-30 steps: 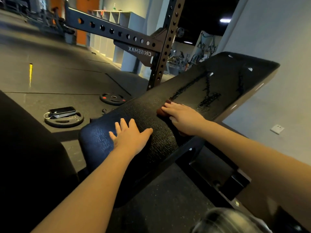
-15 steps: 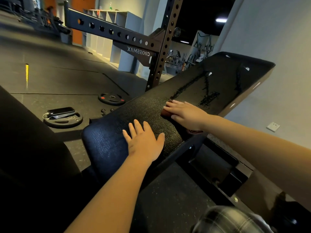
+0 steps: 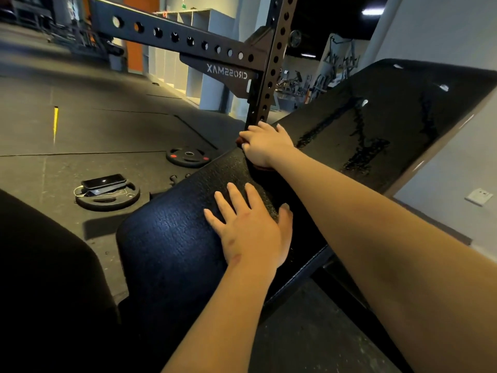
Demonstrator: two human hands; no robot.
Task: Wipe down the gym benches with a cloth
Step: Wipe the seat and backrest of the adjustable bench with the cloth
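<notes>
Black textured vinyl gym bench pad (image 3: 172,238): long axis rises away to the right. Reddish-brown cloth (image 3: 261,168): at the pad's far edge, mid-length, pressed under the right hand (image 3: 266,146), whose fingers are nearly straight. Left hand (image 3: 252,232): flat, spread, empty, on the pad's lower end. Wet streaks (image 3: 360,154): up-pad, nearest the right hand.

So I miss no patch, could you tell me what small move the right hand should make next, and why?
Probably draw the cloth back across and up onto the backrest: the right hand presses it at the far edge, wet-looking streaks show higher on the backrest, and the left hand lies flat on the seat pad.
</notes>
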